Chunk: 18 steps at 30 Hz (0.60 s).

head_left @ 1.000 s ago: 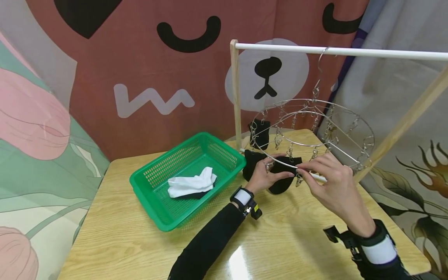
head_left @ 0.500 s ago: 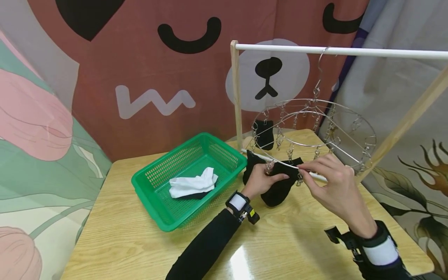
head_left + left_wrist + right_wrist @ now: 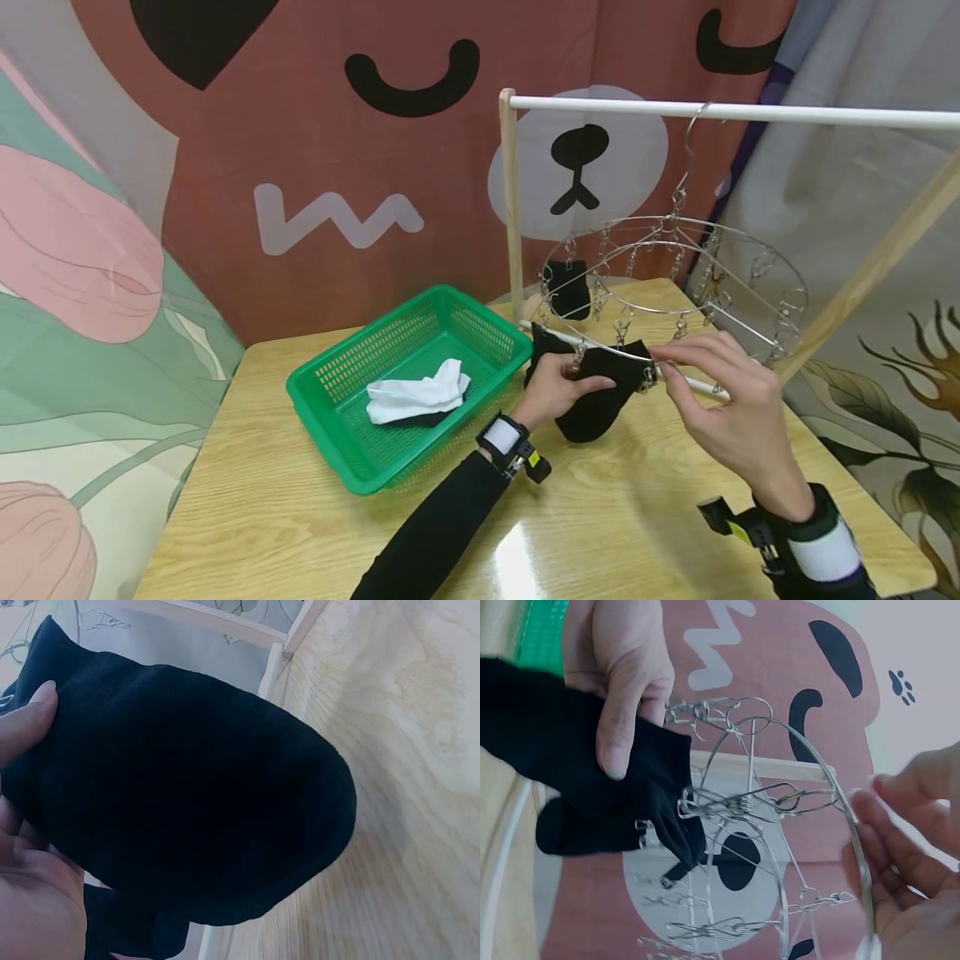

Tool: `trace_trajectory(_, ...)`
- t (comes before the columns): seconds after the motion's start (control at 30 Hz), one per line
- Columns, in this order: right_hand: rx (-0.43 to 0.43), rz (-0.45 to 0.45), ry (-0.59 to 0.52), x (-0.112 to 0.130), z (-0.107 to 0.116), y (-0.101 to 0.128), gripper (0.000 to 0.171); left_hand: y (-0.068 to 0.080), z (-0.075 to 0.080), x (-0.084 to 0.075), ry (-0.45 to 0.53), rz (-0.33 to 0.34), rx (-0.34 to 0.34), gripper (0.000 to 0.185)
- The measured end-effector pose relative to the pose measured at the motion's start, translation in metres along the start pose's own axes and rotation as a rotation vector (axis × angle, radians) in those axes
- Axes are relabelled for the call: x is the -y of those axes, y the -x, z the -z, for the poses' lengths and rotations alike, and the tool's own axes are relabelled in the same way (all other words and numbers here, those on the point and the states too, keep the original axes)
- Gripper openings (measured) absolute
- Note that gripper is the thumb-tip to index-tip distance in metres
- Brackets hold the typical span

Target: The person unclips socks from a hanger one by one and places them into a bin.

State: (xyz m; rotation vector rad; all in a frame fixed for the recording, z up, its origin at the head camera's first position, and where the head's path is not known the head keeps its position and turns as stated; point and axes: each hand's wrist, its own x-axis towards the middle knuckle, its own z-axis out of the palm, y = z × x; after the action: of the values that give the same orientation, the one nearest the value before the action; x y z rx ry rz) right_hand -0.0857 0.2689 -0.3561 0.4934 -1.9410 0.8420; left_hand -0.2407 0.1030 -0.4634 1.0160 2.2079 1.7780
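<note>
A round metal clip hanger (image 3: 750, 250) hangs by its hook from a white rod (image 3: 750, 112). My left hand (image 3: 581, 371) holds a black sock (image 3: 596, 408) up against the hanger's near rim, thumb over the cloth. In the left wrist view the black sock (image 3: 187, 810) fills the frame beside my thumb (image 3: 30, 712). My right hand (image 3: 662, 365) pinches the rim at a clip (image 3: 649, 377) beside the sock's right corner. In the right wrist view that clip (image 3: 742, 802) bites the sock's edge (image 3: 667, 772). Another black sock (image 3: 567, 287) hangs at the far side.
A green plastic basket (image 3: 300, 404) sits left of my hands on the wooden table (image 3: 300, 533), with a white sock (image 3: 416, 398) inside. A wooden post (image 3: 512, 208) and a slanted leg (image 3: 870, 258) carry the rod. A printed bear curtain hangs behind.
The black sock's top edge has come up from the table to the rim and now hangs between my left hand and the clip. My right hand shifted slightly right.
</note>
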Motion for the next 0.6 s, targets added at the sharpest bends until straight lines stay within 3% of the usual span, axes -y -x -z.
trace_trajectory(0.2, -0.051, 0.004, -0.379, 0.002, 0.001, 0.011, 0.023, 0.002, 0.001, 0.001, 0.021, -0.011, 0.022, 0.027)
trace_trajectory(0.27, -0.038, -0.007, -0.455, -0.001, 0.001, 0.017, 0.023, 0.002, 0.001, 0.000, 0.016, -0.009, 0.016, 0.037)
trace_trajectory(0.33, -0.021, -0.032, -0.414, -0.003, 0.002, 0.024, 0.025, 0.002, 0.002, 0.000, 0.017, -0.004, 0.010, 0.047)
trace_trajectory(0.43, 0.011, -0.090, -0.262, -0.006, 0.002, 0.034, 0.030, 0.003, 0.003, -0.001, 0.005, -0.004, 0.004, 0.059)
trace_trajectory(0.6, 0.091, -0.172, 0.069, -0.012, 0.002, 0.044, 0.036, 0.003, 0.004, 0.000, 0.029, -0.005, 0.024, 0.040)
